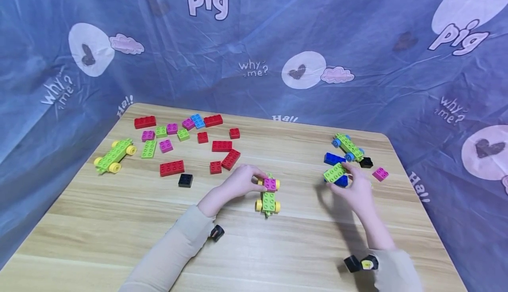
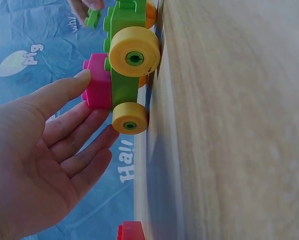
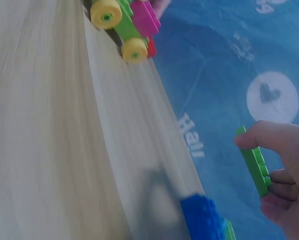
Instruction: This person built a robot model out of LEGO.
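A green toy car base with yellow wheels (image 1: 268, 201) stands near the middle of the table, a magenta brick (image 1: 270, 184) on its far end. My left hand (image 1: 243, 181) pinches that brick between thumb and fingers; the left wrist view shows the thumb (image 2: 64, 92) against its studded side. To the right, my right hand (image 1: 357, 190) holds a flat green brick (image 1: 334, 173) by its edges, raised off the table. Below it lie blue bricks (image 1: 334, 159), partly covered by the green one. In the right wrist view the green brick (image 3: 253, 162) is seen edge-on.
Red bricks (image 1: 172, 168), small magenta and green bricks (image 1: 148, 149), a light blue brick (image 1: 197, 121) and a black brick (image 1: 185, 180) lie at left. A second yellow-wheeled base (image 1: 115, 156) stands at far left. A blue-wheeled base (image 1: 348, 147) stands at back right, near another magenta brick (image 1: 380, 174).
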A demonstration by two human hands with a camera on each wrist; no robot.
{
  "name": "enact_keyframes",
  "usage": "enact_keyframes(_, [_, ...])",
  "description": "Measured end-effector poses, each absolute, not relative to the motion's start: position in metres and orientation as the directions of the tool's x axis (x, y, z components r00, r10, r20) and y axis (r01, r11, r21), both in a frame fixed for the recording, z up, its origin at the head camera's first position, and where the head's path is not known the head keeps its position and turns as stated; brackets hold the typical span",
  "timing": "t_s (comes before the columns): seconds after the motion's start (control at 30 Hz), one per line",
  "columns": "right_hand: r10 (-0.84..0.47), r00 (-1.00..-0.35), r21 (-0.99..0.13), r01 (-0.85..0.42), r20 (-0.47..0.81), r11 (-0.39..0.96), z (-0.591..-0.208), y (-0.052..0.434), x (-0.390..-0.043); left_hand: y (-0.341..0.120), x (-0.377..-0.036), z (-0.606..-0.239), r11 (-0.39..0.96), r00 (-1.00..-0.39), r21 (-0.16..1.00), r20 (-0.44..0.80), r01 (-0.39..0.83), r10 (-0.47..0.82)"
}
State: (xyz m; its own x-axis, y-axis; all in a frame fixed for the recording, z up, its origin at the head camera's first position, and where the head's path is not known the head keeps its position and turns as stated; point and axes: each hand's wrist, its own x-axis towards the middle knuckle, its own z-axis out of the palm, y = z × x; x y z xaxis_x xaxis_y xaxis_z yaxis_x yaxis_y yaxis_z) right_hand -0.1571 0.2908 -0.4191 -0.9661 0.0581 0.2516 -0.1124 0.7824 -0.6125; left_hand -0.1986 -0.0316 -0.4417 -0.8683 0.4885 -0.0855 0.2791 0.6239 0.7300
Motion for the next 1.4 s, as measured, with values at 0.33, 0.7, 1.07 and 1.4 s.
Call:
enact_keyframes(0.33, [-0.024, -0.971, -0.64, -0.175, 0.236, 0.748, -0.423, 0.252, -0.171, -0.031, -0.197, -0.439, 0.626, -0.865, 0.722, -0.078, 0.294, 0.496])
enact_keyframes(0.7, [-0.149, -0.953, -0.669, -0.291, 0.262, 0.684, -0.423, 0.216, -0.178, -0.031, -0.196, -0.436, 0.62, -0.86, 0.72, -0.066, 0.31, 0.506])
enact_keyframes(1.07, [-0.31, -0.919, -0.647, -0.392, 0.243, 0.654, -0.42, 0.196, -0.178, -0.031, -0.196, -0.436, 0.612, -0.857, 0.722, -0.051, 0.323, 0.513])
enact_keyframes(1.4, [-0.399, -0.891, -0.644, -0.438, 0.218, 0.627, -0.422, 0.19, -0.178, -0.032, -0.196, -0.437, 0.603, -0.858, 0.726, -0.033, 0.332, 0.512])
